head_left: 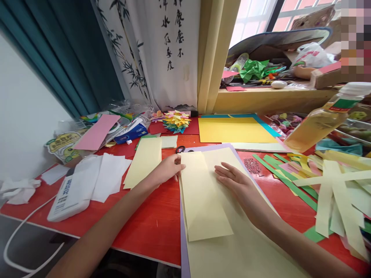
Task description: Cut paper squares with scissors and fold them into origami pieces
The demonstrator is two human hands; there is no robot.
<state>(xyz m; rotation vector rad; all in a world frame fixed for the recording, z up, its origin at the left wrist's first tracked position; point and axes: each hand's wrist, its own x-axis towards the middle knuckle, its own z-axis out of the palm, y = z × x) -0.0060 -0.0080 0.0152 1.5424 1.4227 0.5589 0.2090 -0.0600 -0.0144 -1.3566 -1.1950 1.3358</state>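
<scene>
A smaller pale yellow sheet of paper (203, 208) lies on a larger pale yellow sheet (249, 247), its long side near that sheet's left edge. Under both, a lilac sheet (184, 255) shows along the rim. My left hand (169, 168) pinches the smaller sheet's upper left edge, thumb on top and the other fingers curled at the side. Just to the right of that sheet, my right hand (234, 179) is open, fingers stretched out over the larger sheet. Whether its fingertips touch the paper I cannot tell. Black scissors handles (180, 149) stick out beyond the sheets' top edge.
More pale yellow paper (145, 160) lies left of my left hand. Tissues (108, 175) and their pack (71, 193) lie further left. Paper strips (333, 193) are heaped at right, below a tilted bottle (319, 123). Yellow card (234, 129) and a paper-spiked ball (176, 121) sit behind.
</scene>
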